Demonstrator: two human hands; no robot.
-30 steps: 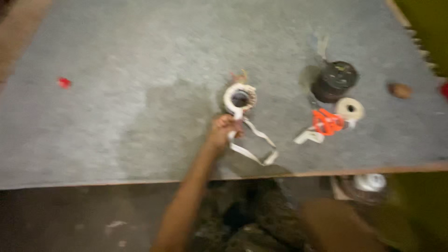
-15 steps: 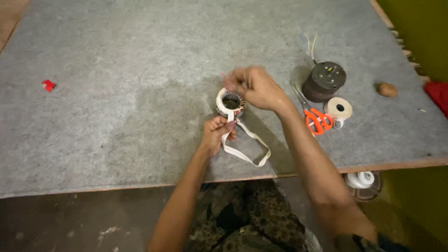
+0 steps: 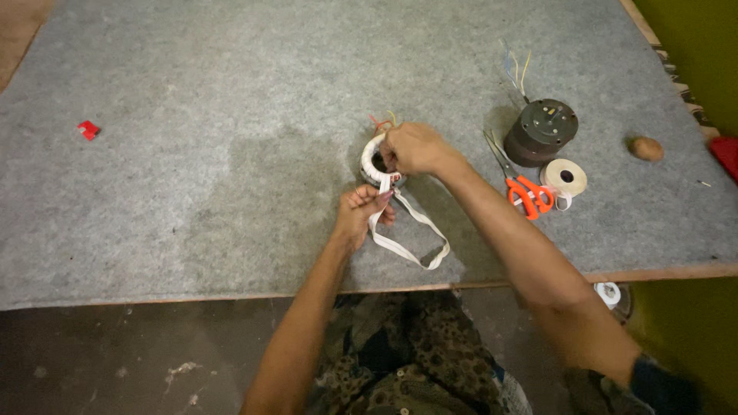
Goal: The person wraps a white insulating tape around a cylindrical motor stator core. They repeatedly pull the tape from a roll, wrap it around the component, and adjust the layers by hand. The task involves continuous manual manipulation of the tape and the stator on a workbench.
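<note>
- A grey felt-covered desk (image 3: pixel 231 177) filled most of the head view, its near edge running across the lower part of the frame.
- Near the middle of the desk lay a ring-shaped coil wrapped in white tape (image 3: pixel 375 163), lying flat with its hole facing up; short red and yellow leads stuck out at its far side.
- The right hand (image 3: pixel 413 148) rested over the coil's far-right rim, fingers curled shut on it and covering part of the ring.
- The left hand (image 3: pixel 361 211) sat just nearer than the coil, fingers pinched narrow on a white tape strip (image 3: pixel 407 244).
- The strip ran from the coil down through the left hand, then looped out flat on the desk toward the near edge; the loop's long axis ran from the coil toward near-right.
- The right forearm crossed the desk diagonally from lower right, lying between the coil and the tools on the right.
- Orange-handled scissors (image 3: pixel 523 188) lay right of that forearm, blades pointing away to the far left.
- A white tape roll (image 3: pixel 565 177) lay just beside the scissor handles, flat.
- A dark round motor (image 3: pixel 542 132) stood just behind the roll, with thin coloured wires rising from its far side.
- A small brown lump (image 3: pixel 647 147) lay well to the right; a small red scrap (image 3: pixel 89 129) lay far off to the left.
</note>
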